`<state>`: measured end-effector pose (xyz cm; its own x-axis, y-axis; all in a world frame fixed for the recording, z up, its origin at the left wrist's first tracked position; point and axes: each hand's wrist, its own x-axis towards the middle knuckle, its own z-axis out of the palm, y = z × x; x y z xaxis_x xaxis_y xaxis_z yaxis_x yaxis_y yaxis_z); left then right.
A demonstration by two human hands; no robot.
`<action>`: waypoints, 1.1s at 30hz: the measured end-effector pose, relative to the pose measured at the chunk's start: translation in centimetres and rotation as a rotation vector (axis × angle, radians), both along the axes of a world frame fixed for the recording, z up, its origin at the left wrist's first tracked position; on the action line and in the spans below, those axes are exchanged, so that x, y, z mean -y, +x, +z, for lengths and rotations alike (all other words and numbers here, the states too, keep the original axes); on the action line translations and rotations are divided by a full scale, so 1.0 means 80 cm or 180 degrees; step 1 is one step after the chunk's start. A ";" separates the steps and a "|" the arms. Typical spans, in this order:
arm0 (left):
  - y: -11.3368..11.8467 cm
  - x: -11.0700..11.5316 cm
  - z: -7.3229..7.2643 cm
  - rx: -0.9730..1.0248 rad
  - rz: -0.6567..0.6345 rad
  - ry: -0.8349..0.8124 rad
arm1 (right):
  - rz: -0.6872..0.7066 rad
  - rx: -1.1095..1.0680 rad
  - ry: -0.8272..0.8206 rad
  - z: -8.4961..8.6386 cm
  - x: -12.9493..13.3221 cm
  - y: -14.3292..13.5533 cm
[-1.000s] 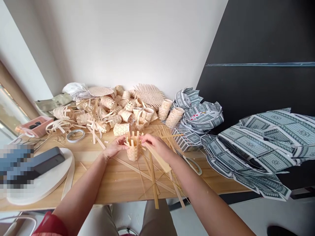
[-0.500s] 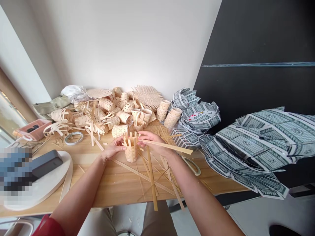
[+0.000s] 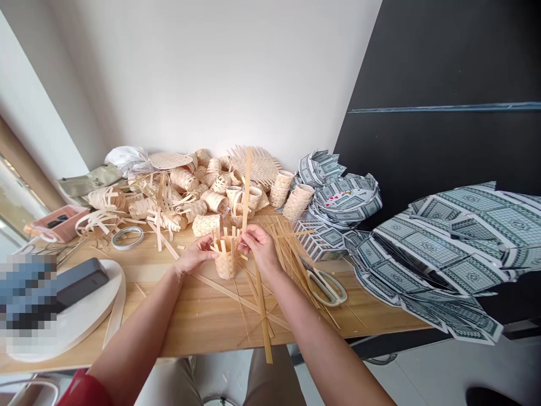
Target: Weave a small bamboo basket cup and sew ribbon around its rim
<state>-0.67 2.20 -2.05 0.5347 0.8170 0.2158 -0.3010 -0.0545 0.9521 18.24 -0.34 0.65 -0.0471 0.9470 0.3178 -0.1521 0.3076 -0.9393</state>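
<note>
Pale cylindrical woven-strip basket, holding its side with left hand, pinching flat tan strip upright in right hand

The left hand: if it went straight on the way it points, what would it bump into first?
The left hand would first meet the partly woven basket, which it seems to touch. Beyond that appears the right hand, though depth is hard to judge.

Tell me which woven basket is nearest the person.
The small, pale, cup-shaped basket of flat woven strips, standing upright with the left hand gripping its side; it is in front, while the others sit farther back, beyond both hands.
</note>
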 end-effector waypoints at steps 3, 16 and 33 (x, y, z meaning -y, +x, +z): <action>0.000 -0.001 -0.001 0.0004 -0.0006 -0.0001 | -0.0157 -0.0064 -0.0037 -0.002 -0.002 -0.008; -0.002 -0.003 -0.008 -0.0085 -0.0104 0.0095 | 0.0270 0.0210 -0.0189 0.013 0.000 0.004; -0.001 0.000 -0.003 -0.0079 -0.0087 0.0021 | 0.0651 0.1008 0.0250 0.012 -0.003 0.023</action>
